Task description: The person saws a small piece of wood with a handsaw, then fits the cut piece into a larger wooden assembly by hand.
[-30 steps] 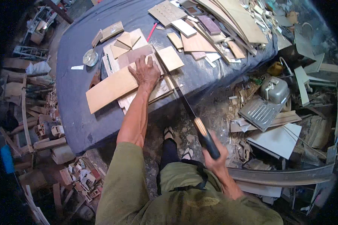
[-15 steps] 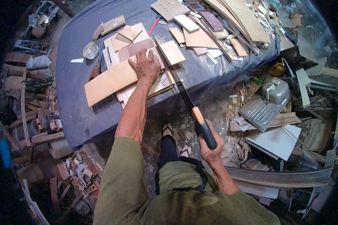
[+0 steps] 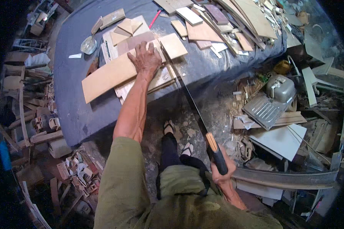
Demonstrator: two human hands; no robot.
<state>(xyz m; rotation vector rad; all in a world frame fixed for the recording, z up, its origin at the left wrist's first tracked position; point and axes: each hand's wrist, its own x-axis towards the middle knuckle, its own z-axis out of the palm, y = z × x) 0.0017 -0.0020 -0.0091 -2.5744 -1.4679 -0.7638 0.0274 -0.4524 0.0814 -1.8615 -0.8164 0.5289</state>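
Note:
My left hand (image 3: 145,59) presses on a long pale board (image 3: 107,76), fingers spread and slightly bent. The board lies across stacked wood pieces (image 3: 133,41) near the front edge of a dark covered table (image 3: 76,107). My right hand (image 3: 223,171) grips the black-and-wood handle of a handsaw (image 3: 195,110). The blade runs diagonally up to the board, crossing it just right of my left fingers, beside the board's short right end (image 3: 175,45).
A small bowl (image 3: 88,45), a red tool (image 3: 155,18) and many wood offcuts (image 3: 221,42) lie on the table. Below right are a steel sink (image 3: 265,108) and white panels (image 3: 277,139). Wood scraps (image 3: 76,171) cover the floor at left.
The saw in my right hand moved slightly up, then back down toward me, its handle now lower than half a second ago. My left hand stays on the board. The view has shifted slightly.

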